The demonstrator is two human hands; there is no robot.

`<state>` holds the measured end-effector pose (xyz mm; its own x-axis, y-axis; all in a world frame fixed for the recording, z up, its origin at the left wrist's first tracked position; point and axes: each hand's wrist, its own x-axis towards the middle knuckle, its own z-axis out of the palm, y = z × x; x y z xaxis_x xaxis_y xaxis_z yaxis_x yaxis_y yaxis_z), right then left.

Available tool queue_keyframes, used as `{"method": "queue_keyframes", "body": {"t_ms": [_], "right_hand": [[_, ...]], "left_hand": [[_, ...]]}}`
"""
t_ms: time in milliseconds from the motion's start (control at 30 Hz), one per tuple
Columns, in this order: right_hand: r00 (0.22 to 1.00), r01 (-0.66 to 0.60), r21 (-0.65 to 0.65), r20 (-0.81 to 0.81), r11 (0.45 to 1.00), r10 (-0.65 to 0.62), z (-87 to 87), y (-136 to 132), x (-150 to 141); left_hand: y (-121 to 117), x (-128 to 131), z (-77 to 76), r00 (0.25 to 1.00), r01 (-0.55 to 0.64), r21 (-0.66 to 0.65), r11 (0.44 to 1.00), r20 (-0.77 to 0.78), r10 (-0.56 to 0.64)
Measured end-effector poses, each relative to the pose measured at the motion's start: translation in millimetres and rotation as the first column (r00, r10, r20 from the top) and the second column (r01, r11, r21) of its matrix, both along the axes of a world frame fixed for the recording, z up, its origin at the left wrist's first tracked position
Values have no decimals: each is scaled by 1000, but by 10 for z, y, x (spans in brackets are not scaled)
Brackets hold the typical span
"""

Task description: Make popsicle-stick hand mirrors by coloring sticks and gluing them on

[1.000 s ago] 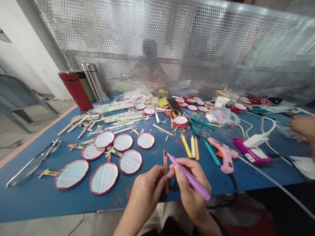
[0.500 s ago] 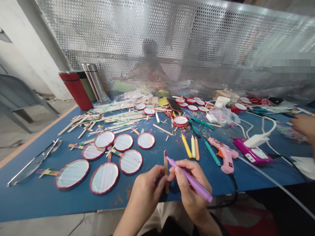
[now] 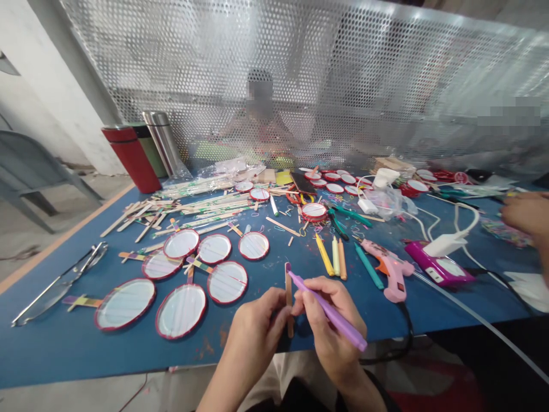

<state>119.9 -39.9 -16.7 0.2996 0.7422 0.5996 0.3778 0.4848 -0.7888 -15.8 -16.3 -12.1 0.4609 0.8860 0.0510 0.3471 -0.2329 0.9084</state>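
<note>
Between its thumb and fingers, my left hand [image 3: 260, 323] pinches a wooden craft stick [image 3: 289, 294] upright near the table's front edge. My right hand [image 3: 334, 323] grips a purple marker [image 3: 332, 315], its tip touching the top end of the stick, where a purple patch shows. Fingers of the right hand also rest close to the stick's edge. To the left lie several round, red-rimmed discs [image 3: 181, 312] with coloured stick handles. Beyond the right hand are a yellow marker [image 3: 325, 254], a pale yellow one, an orange one and a teal marker [image 3: 369, 267].
A pink glue gun [image 3: 389, 269] and a purple power strip [image 3: 440, 266] with cables lie on the right. Wooden sticks [image 3: 214, 207] pile up at the back left, before a red tumbler [image 3: 131, 159]. Eyeglasses [image 3: 60, 283] rest far left. Another person's hand [image 3: 525, 214] is at the right edge.
My hands stay nearly in place, the marker tip still at the stick's top. The other person's hand at the right edge has shifted slightly left.
</note>
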Motion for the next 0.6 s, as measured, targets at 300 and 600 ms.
{"method": "queue_keyframes", "body": {"t_ms": [300,600], "right_hand": [[999,25,12,-24,1000,-25,13,3,-9],[1000,7,27,-24,1000,-7,22,1,-13]], "left_hand": [[-5,-1,2,1000,-6,-10,1000,-14,6],[-4,1,-7,1000,1,-5,1000,6,-1]]}}
